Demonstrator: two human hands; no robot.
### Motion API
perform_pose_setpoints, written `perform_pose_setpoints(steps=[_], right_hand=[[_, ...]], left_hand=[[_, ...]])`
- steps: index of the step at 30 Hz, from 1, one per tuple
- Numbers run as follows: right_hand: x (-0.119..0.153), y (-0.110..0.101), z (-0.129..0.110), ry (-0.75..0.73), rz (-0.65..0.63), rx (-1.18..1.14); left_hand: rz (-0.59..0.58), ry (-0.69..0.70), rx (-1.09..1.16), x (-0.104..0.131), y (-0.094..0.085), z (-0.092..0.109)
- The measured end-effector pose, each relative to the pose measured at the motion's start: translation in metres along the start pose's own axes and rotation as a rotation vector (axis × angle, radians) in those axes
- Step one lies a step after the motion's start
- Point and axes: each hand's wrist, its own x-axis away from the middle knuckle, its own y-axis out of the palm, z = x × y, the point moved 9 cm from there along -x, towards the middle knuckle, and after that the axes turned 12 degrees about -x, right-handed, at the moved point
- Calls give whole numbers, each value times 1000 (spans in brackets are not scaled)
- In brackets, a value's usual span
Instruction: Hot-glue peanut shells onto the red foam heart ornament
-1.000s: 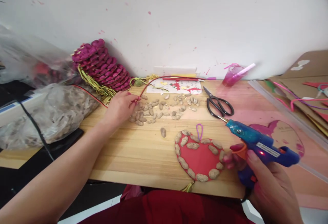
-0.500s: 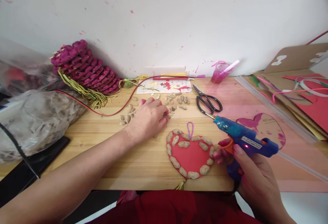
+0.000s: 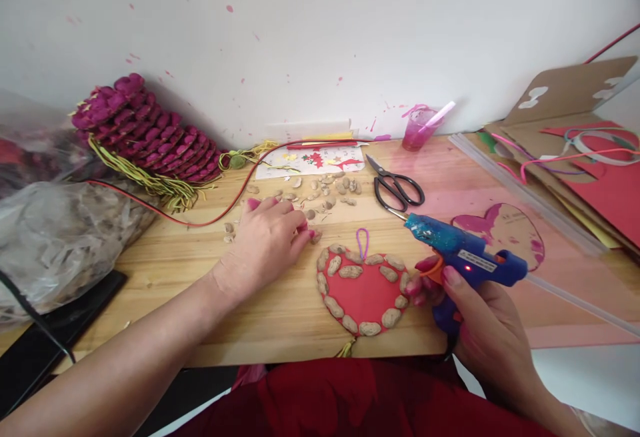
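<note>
My right hand grips a blue hot glue gun, fingers at its orange trigger and its red light lit. The nozzle points left, toward the black-handled scissors. My left hand is low over the table among loose peanuts, its fingers curled. A peanut shows at its thumb and fingertips, pinched there. Between my hands lies a red heart with peanuts along its edge and a few inside the top. A purple loop stands at its top, and a yellow-green tassel hangs below.
A magenta layered craft piece leans at the back left, above a clear plastic bag. A red cord crosses the table. At the back right are a pink cup, a paint-stained cardboard heart and cardboard pieces.
The whole view has shifted slightly. My left hand has drawn back a little toward the left, with the peanut at its fingertips. My right hand still holds the glue gun beside the heart.
</note>
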Motion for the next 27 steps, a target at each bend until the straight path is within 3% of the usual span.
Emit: perform_pose_setpoints(steps=[7,12,20,27], right_hand=[[2,7,-5,-15,-49,-21],[1,10,-6,-46,-80,-20],[2,9,-7,-42,-66,-5],[1,4,-6,-55,-33,29]], left_hand=[[-13,250,110,-2,13,10],[6,231,135,-2,14,7],[25,183,181,-3,2,-7],[-60,238,152,-3,7,2]])
